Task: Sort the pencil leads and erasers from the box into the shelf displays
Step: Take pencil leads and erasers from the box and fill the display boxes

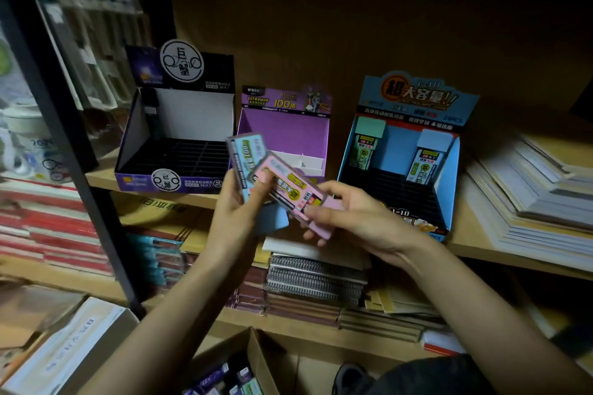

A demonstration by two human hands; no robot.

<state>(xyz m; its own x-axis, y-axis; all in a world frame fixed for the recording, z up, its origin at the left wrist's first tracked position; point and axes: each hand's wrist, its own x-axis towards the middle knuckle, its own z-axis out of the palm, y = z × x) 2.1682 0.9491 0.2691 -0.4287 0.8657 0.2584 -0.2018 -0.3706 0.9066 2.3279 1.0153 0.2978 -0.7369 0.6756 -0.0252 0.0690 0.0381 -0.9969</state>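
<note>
Left hand [236, 202]: at centre, pinching a blue case [244, 157], thumb laid on the pink case's upper end.
Right hand [353, 213]: at 3 o'clock of the left, fingers closed on the lower end of the pink case [290, 191].
Cases: overlapped, tilted, held before the shelf edge [199, 199].
Purple display [285, 138]: 12 o'clock of the hands, mostly open inside.
Black display [179, 138]: 10 o'clock, slots open.
Blue display [404, 151]: 2 o'clock, two cases upright at the back, front slots free.
Box [253, 362]: 6 o'clock, flaps open, packs inside.
</note>
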